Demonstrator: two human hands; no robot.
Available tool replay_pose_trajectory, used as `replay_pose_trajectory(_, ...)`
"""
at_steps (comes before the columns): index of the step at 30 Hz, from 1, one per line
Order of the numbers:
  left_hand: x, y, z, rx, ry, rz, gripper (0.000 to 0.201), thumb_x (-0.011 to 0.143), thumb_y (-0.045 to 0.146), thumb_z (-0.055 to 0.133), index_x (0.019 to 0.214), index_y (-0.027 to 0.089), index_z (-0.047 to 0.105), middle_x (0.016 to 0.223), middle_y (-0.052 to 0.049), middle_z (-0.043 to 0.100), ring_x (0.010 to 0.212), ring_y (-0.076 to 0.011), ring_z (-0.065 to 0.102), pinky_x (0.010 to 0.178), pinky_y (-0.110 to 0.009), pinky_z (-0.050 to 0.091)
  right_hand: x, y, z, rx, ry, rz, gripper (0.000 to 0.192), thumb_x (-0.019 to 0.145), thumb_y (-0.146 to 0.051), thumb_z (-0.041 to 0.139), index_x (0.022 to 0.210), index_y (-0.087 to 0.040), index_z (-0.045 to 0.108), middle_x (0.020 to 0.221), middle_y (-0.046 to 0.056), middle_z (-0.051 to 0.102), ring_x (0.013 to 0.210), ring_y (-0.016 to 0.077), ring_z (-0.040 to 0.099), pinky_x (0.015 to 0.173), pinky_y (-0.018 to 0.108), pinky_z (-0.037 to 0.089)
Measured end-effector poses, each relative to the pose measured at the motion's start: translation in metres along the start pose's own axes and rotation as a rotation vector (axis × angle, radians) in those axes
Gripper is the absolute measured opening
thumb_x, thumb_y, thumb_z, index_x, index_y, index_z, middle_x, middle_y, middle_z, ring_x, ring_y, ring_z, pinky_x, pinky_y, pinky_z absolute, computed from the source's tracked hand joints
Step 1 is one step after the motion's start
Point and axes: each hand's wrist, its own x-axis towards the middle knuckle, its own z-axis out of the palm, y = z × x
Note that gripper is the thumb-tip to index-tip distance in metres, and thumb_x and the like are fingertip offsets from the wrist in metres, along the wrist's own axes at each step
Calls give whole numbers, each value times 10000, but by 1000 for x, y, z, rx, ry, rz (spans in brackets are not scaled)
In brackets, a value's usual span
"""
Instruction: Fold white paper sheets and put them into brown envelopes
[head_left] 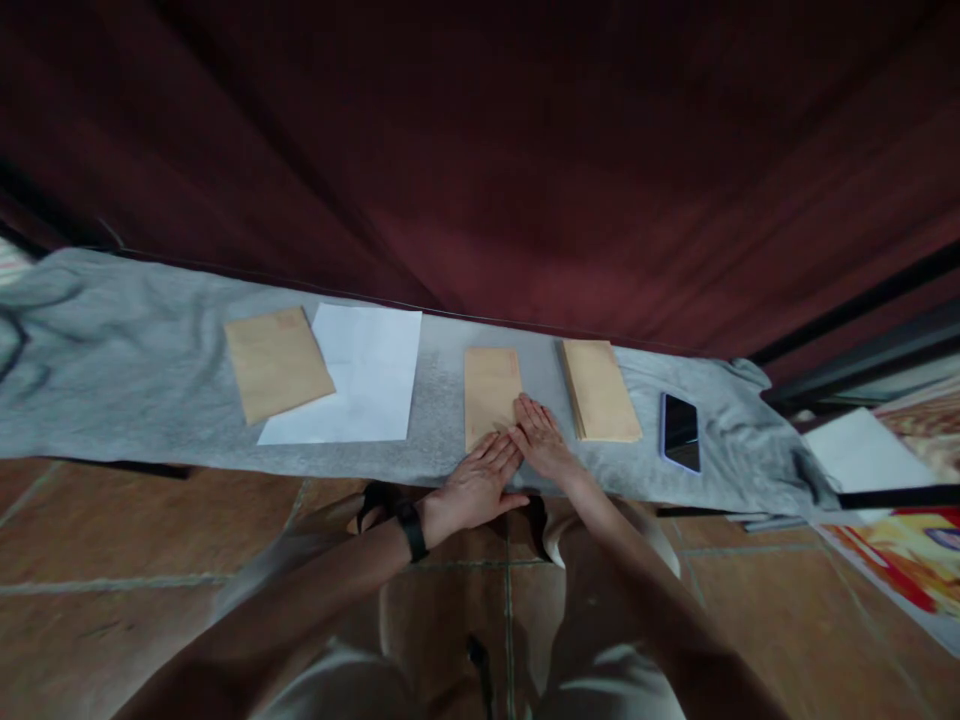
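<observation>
Fingers [501,452] flat and open, pressing narrow brown paper envelope [491,392] just beyond fingertips; pressing step seemingly underway, next probably needing firm, even sliding pressure.

You see two single envelopes [277,362] [491,392], one envelope stack [600,390], one white sheet [364,375], one phone [681,432] and one grey cloth [112,360].
</observation>
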Motion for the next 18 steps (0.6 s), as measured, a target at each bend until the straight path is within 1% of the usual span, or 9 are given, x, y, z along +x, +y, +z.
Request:
replay_pose_trajectory(4,-2,-5,-8,-26,-42,5,763,1025,628,430,1569,95,393,1617,-195,438,1546,-269,353,1282,-431,215,-1,-2,-5,52,15,-12,590,1085,-395,315,1620,-149,352,1674,154,352,1566,275,311,1275,529,257)
replay_pose_trajectory(7,-5,-12,-14,-41,-81,-2,760,1038,619,402,1608,122,325,1652,-172,386,1566,-252,309,1280,-424,221,0,-3,-12,87,28,-27,549,1081,-356,325,1582,-155,426,1647,143,411,1537,264,371,1268,509,277)
replay_pose_trajectory(9,-9,-18,-16,-43,-98,5,736,1050,594,394,1628,151,286,1669,-149,362,1574,-234,288,1283,-418,218,2,-4,-16,106,42,-15,517,1064,-309,361,1547,-170,480,1622,125,460,1500,262,425,1248,486,318)
replay_pose_trajectory(11,-12,-24,-16,-36,-101,7,694,1066,548,388,1640,179,259,1682,-126,343,1579,-216,274,1289,-425,209,5,-5,-19,119,78,40,494,1039,-261,390,1504,-176,534,1571,124,525,1438,278,492,1206,479,374)
replay_pose_trajectory(14,-14,-31,-11,-10,-69,-35,662,1076,488,387,1639,168,252,1686,-128,332,1582,-219,265,1292,-451,214,10,-7,-22,146,135,154,458,1011,-235,420,1426,-196,610,1419,143,646,1277,297,612,1102,445,469)
replay_pose_trajectory(16,-13,-33,-7,10,-21,-85,655,1072,465,394,1633,151,266,1679,-146,343,1578,-233,279,1283,-457,246,13,-7,-24,173,125,226,415,1001,-253,447,1355,-219,662,1283,144,711,1133,295,681,1004,408,522)
replay_pose_trajectory(18,-10,-33,-4,33,32,-133,637,1069,435,386,1623,136,290,1662,-167,370,1563,-250,317,1266,-460,291,17,-5,-24,212,91,296,361,991,-275,477,1262,-232,712,1160,137,749,1012,293,718,921,390,547)
